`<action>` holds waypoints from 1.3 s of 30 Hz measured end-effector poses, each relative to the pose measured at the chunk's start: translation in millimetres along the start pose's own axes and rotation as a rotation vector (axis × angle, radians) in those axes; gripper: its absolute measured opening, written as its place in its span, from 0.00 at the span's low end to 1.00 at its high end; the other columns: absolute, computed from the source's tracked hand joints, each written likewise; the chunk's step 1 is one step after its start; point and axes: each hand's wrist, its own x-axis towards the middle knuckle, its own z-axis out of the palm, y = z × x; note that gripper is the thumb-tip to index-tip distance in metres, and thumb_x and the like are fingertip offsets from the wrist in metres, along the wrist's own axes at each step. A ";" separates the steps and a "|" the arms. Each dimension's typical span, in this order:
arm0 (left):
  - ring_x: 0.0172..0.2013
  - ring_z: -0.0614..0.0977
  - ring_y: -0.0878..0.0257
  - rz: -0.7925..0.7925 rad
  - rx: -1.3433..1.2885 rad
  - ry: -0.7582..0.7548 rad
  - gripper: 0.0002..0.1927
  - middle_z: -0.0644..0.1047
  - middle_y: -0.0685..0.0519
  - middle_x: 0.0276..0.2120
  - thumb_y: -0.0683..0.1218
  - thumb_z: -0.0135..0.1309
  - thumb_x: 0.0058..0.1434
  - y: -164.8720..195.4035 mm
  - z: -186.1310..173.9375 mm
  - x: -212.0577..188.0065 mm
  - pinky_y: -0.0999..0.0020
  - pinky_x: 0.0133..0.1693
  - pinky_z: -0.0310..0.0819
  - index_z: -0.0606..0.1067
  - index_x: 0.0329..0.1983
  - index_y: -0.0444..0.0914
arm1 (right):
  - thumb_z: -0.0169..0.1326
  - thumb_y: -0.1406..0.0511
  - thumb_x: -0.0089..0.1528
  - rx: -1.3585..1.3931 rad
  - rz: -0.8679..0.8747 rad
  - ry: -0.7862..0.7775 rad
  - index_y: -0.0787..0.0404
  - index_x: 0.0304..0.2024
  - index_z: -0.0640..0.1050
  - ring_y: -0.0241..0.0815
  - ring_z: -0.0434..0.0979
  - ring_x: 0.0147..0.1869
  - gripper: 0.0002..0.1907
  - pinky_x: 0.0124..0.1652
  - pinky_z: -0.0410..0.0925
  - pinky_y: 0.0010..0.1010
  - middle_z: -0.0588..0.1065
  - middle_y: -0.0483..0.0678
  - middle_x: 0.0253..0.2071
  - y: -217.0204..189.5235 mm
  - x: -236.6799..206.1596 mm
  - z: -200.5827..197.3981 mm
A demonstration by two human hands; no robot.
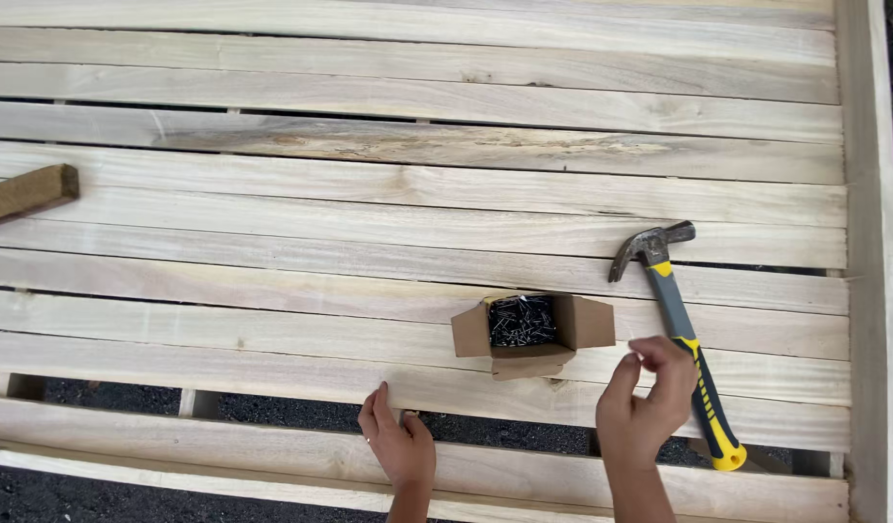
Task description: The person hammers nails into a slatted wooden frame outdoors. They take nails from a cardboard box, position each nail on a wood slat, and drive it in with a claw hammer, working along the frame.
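My left hand rests with fingers apart on the near edge of a pale wooden slat, over a gap in the slatted frame. My right hand hovers above the slats with thumb and fingers pinched together; whether a nail is between them is too small to tell. An open cardboard box of dark nails sits just beyond both hands. A claw hammer with a grey, yellow and black handle lies on the slats right of my right hand, head pointing away.
Long pale wooden slats run left to right, joined to a side board at the right. A darker wooden block lies at the far left. Dark ground shows through gaps near the front.
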 end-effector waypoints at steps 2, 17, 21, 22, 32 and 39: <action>0.63 0.68 0.48 -0.069 0.117 0.011 0.32 0.63 0.45 0.66 0.34 0.46 0.57 -7.8 -11.8 19.3 0.54 0.58 0.66 0.65 0.68 0.42 | 0.49 0.80 0.56 0.167 -0.089 -0.171 0.61 0.35 0.75 0.43 0.76 0.43 0.11 0.46 0.68 0.32 0.76 0.48 0.39 -34.1 -53.3 14.6; 0.74 0.37 0.48 0.471 0.851 -0.447 0.39 0.37 0.48 0.77 0.65 0.24 0.71 -53.6 -53.5 119.3 0.40 0.68 0.33 0.38 0.77 0.41 | 0.38 0.41 0.64 -0.580 -0.242 -0.884 0.55 0.75 0.45 0.58 0.38 0.80 0.45 0.69 0.39 0.58 0.41 0.55 0.77 -49.2 -141.5 114.8; 0.75 0.37 0.48 0.467 0.871 -0.453 0.38 0.36 0.47 0.77 0.64 0.23 0.71 -58.4 -53.2 116.2 0.41 0.69 0.33 0.38 0.78 0.40 | 0.40 0.46 0.63 -0.592 -0.140 -0.936 0.54 0.78 0.44 0.57 0.35 0.80 0.46 0.70 0.38 0.56 0.39 0.53 0.78 -53.7 -157.5 112.2; 0.75 0.37 0.48 0.466 0.874 -0.458 0.38 0.36 0.47 0.77 0.63 0.23 0.71 -59.3 -52.3 114.9 0.41 0.69 0.33 0.38 0.78 0.40 | 0.40 0.46 0.63 -0.579 -0.123 -0.935 0.54 0.78 0.43 0.57 0.34 0.80 0.45 0.70 0.37 0.56 0.38 0.52 0.78 -55.4 -160.8 111.6; 0.66 0.59 0.46 0.223 0.269 -0.322 0.34 0.54 0.41 0.68 0.53 0.45 0.67 -75.2 -78.0 95.3 0.52 0.64 0.60 0.51 0.73 0.39 | 0.60 0.67 0.52 -0.477 0.011 -0.721 0.52 0.60 0.69 0.56 0.63 0.64 0.33 0.62 0.60 0.47 0.63 0.52 0.61 -43.3 -161.7 111.0; 0.57 0.75 0.56 -0.806 -0.793 0.002 0.30 0.69 0.44 0.59 0.45 0.55 0.65 -70.8 -70.8 119.1 0.56 0.59 0.71 0.59 0.67 0.36 | 0.66 0.66 0.49 -0.406 -0.053 -0.472 0.52 0.55 0.72 0.57 0.64 0.66 0.31 0.62 0.60 0.53 0.65 0.51 0.62 -64.8 -177.6 106.9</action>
